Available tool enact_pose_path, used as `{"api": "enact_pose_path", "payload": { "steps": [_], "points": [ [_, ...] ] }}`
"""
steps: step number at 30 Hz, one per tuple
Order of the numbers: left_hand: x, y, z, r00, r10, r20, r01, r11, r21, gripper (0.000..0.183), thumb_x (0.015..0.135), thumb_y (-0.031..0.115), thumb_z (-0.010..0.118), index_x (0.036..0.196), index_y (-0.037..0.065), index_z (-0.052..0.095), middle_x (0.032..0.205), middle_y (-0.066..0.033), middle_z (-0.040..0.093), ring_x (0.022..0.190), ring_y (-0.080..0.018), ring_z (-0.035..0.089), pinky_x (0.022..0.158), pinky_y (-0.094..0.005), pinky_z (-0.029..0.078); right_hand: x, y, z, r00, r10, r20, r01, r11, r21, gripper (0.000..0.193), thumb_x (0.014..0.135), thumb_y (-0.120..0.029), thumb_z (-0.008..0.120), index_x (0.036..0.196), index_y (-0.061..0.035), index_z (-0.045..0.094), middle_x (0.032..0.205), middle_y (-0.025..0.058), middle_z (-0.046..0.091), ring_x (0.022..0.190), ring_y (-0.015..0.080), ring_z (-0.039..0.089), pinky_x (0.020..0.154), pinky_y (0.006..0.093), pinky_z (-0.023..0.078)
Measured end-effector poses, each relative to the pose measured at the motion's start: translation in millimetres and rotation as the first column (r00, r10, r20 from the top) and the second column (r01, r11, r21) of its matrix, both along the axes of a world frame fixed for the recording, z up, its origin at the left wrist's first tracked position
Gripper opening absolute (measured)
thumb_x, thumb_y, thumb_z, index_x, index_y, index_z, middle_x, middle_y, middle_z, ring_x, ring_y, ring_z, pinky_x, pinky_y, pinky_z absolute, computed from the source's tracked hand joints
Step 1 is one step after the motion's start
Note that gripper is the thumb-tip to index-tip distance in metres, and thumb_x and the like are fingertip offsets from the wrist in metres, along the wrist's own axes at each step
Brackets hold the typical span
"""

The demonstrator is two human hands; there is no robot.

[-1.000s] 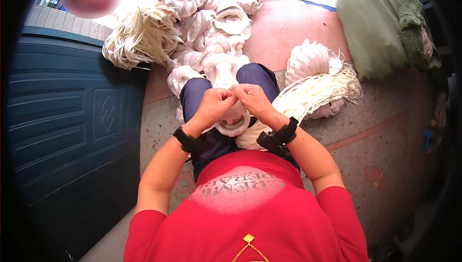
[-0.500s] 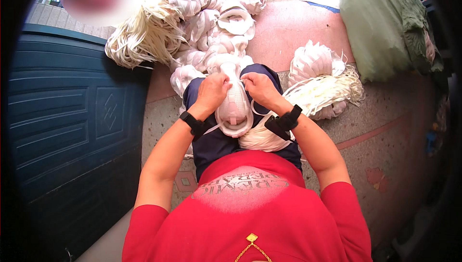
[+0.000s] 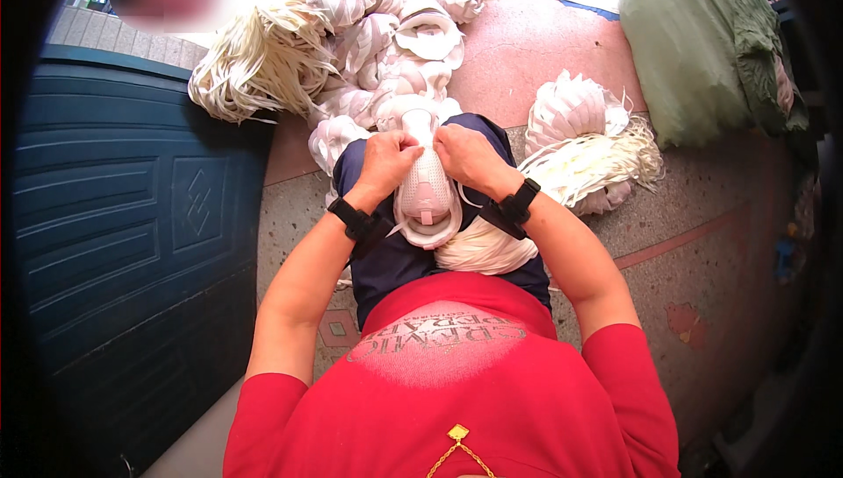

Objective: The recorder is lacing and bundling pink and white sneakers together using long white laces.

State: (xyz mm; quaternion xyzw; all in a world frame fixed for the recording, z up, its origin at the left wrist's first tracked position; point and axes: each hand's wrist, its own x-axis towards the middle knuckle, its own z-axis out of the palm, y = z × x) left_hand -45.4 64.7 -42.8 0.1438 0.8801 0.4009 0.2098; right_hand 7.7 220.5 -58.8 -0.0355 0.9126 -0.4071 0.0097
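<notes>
A white and pale pink shoe upper (image 3: 425,193) without a visible sole rests lengthwise between my thighs, its padded collar toward me. My left hand (image 3: 389,162) pinches at the left edge of its lacing area. From the other side my right hand (image 3: 471,158) is closed in a pinch, its fingertips almost meeting the left ones over the tongue. A thin white shoelace (image 3: 465,197) loops out below my right hand; its part at the fingertips is mostly hidden. Under my right wrist, a bundle of cream shoelaces (image 3: 488,248) lies across my lap.
Tied bundles of shoe uppers (image 3: 364,48) pile up ahead, with a hank of laces (image 3: 263,65) at their left. Another bundle (image 3: 575,114) with laces (image 3: 597,160) sits on the right floor. A green sack (image 3: 702,52) stands beyond; a dark blue panelled door (image 3: 132,206) is at left.
My hands have come closer together over the lacing area, the right moving left and the left slightly right. The shoe upper has stayed about where it was.
</notes>
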Motion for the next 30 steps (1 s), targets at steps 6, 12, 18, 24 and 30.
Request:
{"api": "enact_pose_path", "payload": {
  "steps": [6,12,18,24,30],
  "points": [
    [1.2,-1.1,0.8,1.000,0.013,0.017,-0.014,1.000,0.026,0.016,0.071,0.014,0.065,0.077,-0.001,0.063,0.066,-0.0067,0.062,0.057,-0.0086,0.054,0.054,-0.0234,0.043,-8.2,2.3,1.4,0.995,0.087,0.043,-0.089,0.995,0.054,0.014,0.079,-0.011,0.046,0.077,0.0022,0.051,0.074,0.0207,0.054,0.073,0.0358,0.054,0.064,0.0431,0.042],
    [1.6,-2.5,-2.0,0.997,-0.017,-0.075,0.016,1.000,-0.016,0.019,0.071,0.015,0.066,0.081,-0.001,0.063,0.067,-0.0091,0.062,0.058,-0.0109,0.056,0.055,-0.0250,0.044,-15.4,-1.4,-5.2,0.987,0.162,-0.005,-0.159,0.976,0.148,0.011,0.073,-0.007,0.049,0.077,0.0016,0.054,0.076,0.0202,0.056,0.073,0.0348,0.056,0.066,0.0414,0.045],
    [7.5,-9.5,-7.2,0.922,-0.069,-0.380,0.048,0.997,-0.066,0.021,0.072,0.016,0.065,0.082,-0.001,0.060,0.071,-0.0158,0.058,0.064,-0.0274,0.057,0.058,-0.0335,0.045,-16.3,-12.2,-1.5,0.992,-0.011,-0.123,0.005,0.999,-0.047,0.006,0.070,-0.005,0.052,0.072,-0.0009,0.057,0.074,0.0200,0.053,0.071,0.0366,0.053,0.067,0.0423,0.045],
    [1.0,-9.9,-5.8,0.858,-0.232,-0.459,0.190,0.972,-0.138,0.012,0.075,0.012,0.058,0.079,0.001,0.056,0.074,-0.0166,0.056,0.070,-0.0328,0.055,0.061,-0.0380,0.044,-11.8,-20.7,-0.3,0.986,0.080,-0.148,-0.066,0.993,0.097,0.020,0.071,0.000,0.053,0.090,-0.0022,0.049,0.085,0.0203,0.055,0.081,0.0342,0.054,0.070,0.0423,0.043],
    [-32.8,-38.2,2.1,0.589,-0.548,-0.594,0.375,0.836,-0.400,0.007,0.075,0.008,0.050,0.072,0.003,0.048,0.072,-0.0157,0.048,0.068,-0.0327,0.050,0.059,-0.0415,0.042,-2.5,-10.1,-6.6,0.994,-0.064,-0.090,0.047,0.981,-0.187,0.024,0.073,-0.005,0.053,0.097,0.0005,0.050,0.084,0.0196,0.056,0.081,0.0345,0.055,0.071,0.0402,0.044]
  ]
}}
